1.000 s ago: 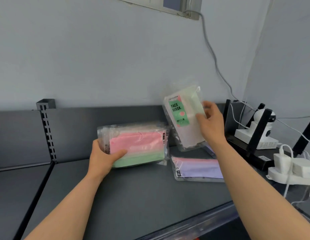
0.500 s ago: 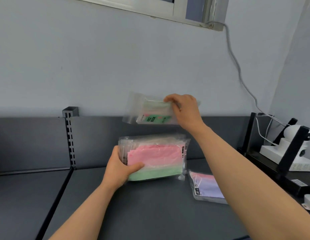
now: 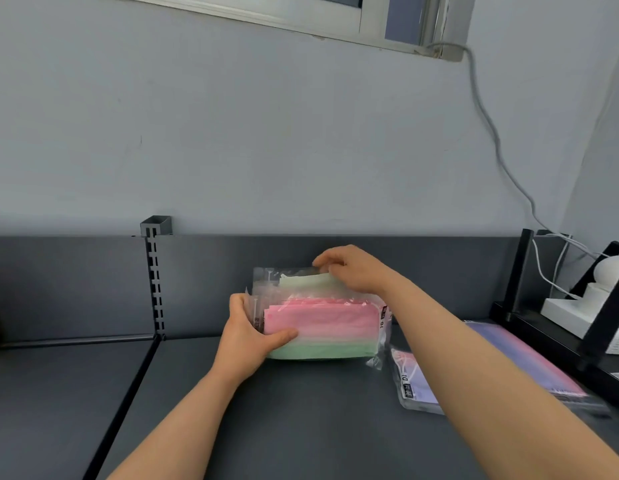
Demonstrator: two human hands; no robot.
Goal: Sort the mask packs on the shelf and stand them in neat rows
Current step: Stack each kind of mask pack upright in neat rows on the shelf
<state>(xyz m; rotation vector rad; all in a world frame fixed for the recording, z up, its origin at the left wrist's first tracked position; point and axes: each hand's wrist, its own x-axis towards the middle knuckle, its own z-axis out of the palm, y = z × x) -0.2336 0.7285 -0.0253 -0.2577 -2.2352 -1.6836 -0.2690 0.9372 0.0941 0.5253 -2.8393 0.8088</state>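
A bundle of clear mask packs (image 3: 322,327) stands on edge on the dark grey shelf (image 3: 301,410), its front pack showing pink over green masks. My left hand (image 3: 247,336) grips the bundle's left end, thumb across the front. Behind the bundle stands a pale green mask pack (image 3: 301,280), and my right hand (image 3: 353,271) pinches its top edge. To the right another pack (image 3: 419,379) with purple and pink masks lies flat on the shelf, partly hidden under my right forearm.
The shelf's back panel (image 3: 422,271) rises right behind the packs, with a slotted upright post (image 3: 155,282) to the left. At the far right a black rack (image 3: 522,271) holds a white camera (image 3: 609,271) and cables. A grey wall cable (image 3: 488,133) runs down from the window.
My right hand has brought the pale green pack down from above and set it behind the standing bundle. My left hand kept its hold on the bundle. The view shifted left.
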